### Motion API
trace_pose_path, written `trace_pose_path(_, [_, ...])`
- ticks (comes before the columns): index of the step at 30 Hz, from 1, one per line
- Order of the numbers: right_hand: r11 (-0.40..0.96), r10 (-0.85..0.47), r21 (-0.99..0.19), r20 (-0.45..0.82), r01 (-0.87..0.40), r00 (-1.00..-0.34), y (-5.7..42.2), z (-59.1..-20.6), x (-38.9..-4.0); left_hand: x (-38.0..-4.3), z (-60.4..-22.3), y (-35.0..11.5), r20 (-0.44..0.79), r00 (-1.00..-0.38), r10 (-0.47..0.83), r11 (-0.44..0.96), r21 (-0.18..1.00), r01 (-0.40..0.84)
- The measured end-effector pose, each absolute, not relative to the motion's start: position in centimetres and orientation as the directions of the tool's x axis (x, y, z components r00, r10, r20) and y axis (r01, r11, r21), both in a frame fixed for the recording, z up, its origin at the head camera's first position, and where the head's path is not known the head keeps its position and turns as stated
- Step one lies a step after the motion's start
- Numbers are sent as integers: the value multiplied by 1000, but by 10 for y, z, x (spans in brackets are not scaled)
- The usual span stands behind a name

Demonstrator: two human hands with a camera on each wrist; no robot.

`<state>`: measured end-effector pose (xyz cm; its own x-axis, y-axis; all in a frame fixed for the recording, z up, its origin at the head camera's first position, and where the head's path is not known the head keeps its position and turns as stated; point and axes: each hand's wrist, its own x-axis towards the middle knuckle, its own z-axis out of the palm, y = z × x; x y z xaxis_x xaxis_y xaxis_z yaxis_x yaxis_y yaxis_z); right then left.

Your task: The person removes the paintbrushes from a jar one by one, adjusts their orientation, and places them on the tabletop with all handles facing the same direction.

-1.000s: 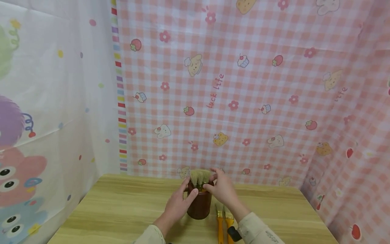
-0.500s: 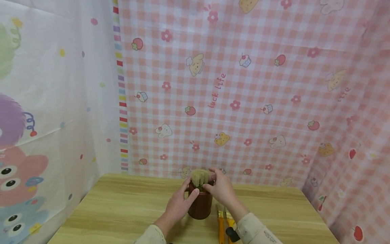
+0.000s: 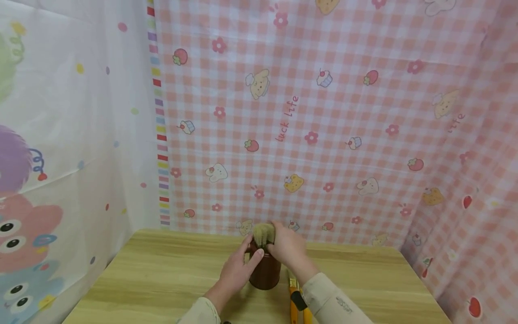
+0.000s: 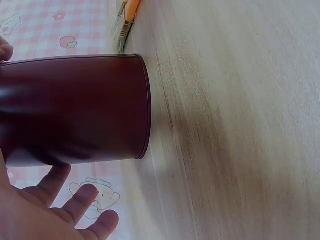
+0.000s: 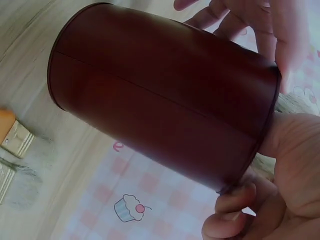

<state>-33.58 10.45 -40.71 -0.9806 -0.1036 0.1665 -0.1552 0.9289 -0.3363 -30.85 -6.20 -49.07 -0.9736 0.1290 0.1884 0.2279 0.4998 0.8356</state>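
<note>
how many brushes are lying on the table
2: one brush nearer the dark red container, the other just right of that, partly hidden by the right arm. More could be hidden.

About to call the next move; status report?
Left grip touching brown container. Right grip on bristles at its mouth. Container upright. Possible obstacle: two brushes, close right.
</note>
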Motion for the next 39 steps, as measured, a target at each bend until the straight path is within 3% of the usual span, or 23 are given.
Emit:
trace_pose_path(5, [928,-79,-345,188,-141,-979,103,-411,-336,-309,-491,-61,184,-976,115,509,833,217])
trace_pose_path(17, [793,-45,-560,339,-240,-940,115,-414,-331,-308,-490,-61,158,-978,136,510,835,206])
trace_pose_path(24, [600,17,-729,421,-328,-907,127,-394,-333,-310,-491,-62,163,-979,121,517,832,202])
trace_pose_path(34, [333,129,-849,473,-411,-872,167,-364,-337,-310,-492,-61,181,-977,109,517,830,211])
trace_pose_path(39, [374,175,-855,445,-359,-878,202,-362,-338,-309,-492,-61,179,-978,110,513,832,210])
